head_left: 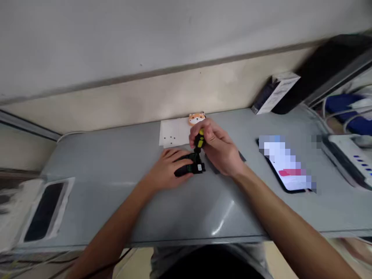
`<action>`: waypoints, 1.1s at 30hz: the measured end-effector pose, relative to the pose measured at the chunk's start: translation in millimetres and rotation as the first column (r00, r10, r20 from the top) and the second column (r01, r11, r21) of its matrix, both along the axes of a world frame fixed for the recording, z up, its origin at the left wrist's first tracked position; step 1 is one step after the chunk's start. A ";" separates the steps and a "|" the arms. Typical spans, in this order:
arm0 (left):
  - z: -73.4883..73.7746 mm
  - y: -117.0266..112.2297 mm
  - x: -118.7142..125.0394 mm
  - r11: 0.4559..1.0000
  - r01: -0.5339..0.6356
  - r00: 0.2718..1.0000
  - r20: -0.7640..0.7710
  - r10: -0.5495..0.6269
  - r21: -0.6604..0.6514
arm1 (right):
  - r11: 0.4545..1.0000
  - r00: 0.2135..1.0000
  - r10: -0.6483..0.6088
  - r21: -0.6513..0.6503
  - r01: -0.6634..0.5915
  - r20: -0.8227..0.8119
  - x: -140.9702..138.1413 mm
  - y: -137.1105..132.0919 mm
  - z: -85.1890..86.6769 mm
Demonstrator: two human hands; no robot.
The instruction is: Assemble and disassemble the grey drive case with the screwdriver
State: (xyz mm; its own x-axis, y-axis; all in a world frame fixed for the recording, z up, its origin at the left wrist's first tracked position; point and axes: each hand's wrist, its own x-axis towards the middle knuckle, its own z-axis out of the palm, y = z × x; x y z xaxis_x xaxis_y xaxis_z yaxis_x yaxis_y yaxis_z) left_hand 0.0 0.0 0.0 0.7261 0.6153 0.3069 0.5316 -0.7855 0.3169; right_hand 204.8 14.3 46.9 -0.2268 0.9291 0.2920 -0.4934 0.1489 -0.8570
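Note:
A small black device [183,170] with green circuit-like parts and a white label lies on the grey table; its exact kind I cannot make out. My left hand [170,168] grips it from the left, thumb at the near side and fingers over the top. In my right hand [219,147] is a black and yellow screwdriver [200,142], held nearly upright. Its lower end meets the right part of the device, and the tip is hidden there. Behind my hands a white paper [177,130] carries several tiny dark screws. Partly under my right hand lies a flat dark piece [213,166].
An orange-and-white animal-face item [197,118] sits at the paper's far edge. A lit phone [286,164] and a white device with ports [348,159] lie to the right. A box [274,93] stands by the wall. Another dark phone-like item [45,209] is at left.

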 end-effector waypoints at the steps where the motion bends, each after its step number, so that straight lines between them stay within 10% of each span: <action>1: -0.4 0.2 -0.1 1.000 -0.012 1.000 -0.008 0.012 -0.022 | 0.999 0.999 -0.038 -0.037 0.038 -0.010 -1.8 0.3 -0.7; 13: 3.3 1.5 0.8 0.989 -0.017 1.000 0.005 0.018 -0.147 | 0.974 0.978 -0.185 -0.151 0.169 -0.097 4.2 -1.7 -3.5; 33: -1.9 0.1 -0.3 0.989 -0.008 0.999 0.049 0.015 -0.146 | 0.980 0.996 -0.065 -0.193 0.050 -0.068 8.0 5.5 -2.1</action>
